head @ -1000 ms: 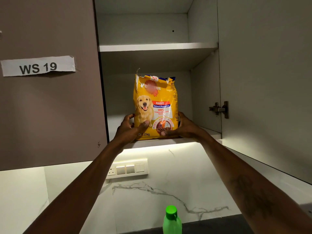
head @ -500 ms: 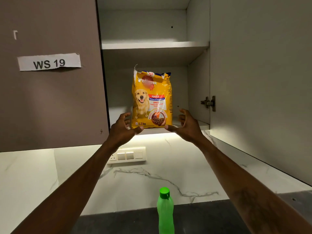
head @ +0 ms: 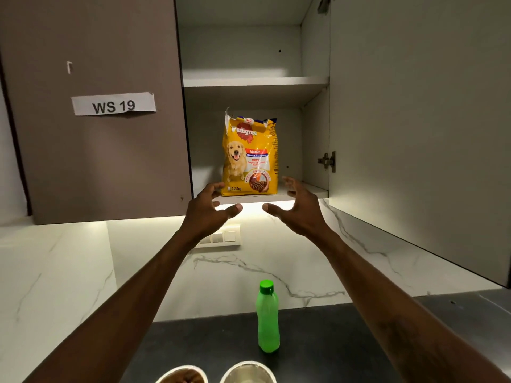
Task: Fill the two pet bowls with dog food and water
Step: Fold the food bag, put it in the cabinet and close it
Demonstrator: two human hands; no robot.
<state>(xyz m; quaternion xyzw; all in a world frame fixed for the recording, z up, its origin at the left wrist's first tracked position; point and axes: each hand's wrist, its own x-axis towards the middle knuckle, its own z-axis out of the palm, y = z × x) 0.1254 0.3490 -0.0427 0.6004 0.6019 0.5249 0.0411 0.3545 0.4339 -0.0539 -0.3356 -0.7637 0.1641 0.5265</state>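
Observation:
A yellow dog food bag [head: 250, 157] with a torn top stands upright on the lower shelf [head: 301, 192] of the open wall cabinet. My left hand [head: 208, 210] and my right hand [head: 297, 210] hover just below and in front of it, fingers spread, touching nothing. A green water bottle [head: 267, 317] with its cap on stands on the dark counter. At the bottom edge are two pet bowls: the left bowl [head: 182, 375] holds brown kibble, the right bowl [head: 247, 372] looks shiny inside, its contents unclear.
The open cabinet door [head: 414, 128] juts out on the right. A shut door [head: 96, 150] with a "WS 19" label is on the left. A white switch plate [head: 221, 239] sits on the marble backsplash. The upper shelf [head: 254, 80] holds nothing.
Both hands have let go of the dog food bag and drawn back from it; the bag now stands alone on the shelf. The view has tilted down, revealing the bowls.

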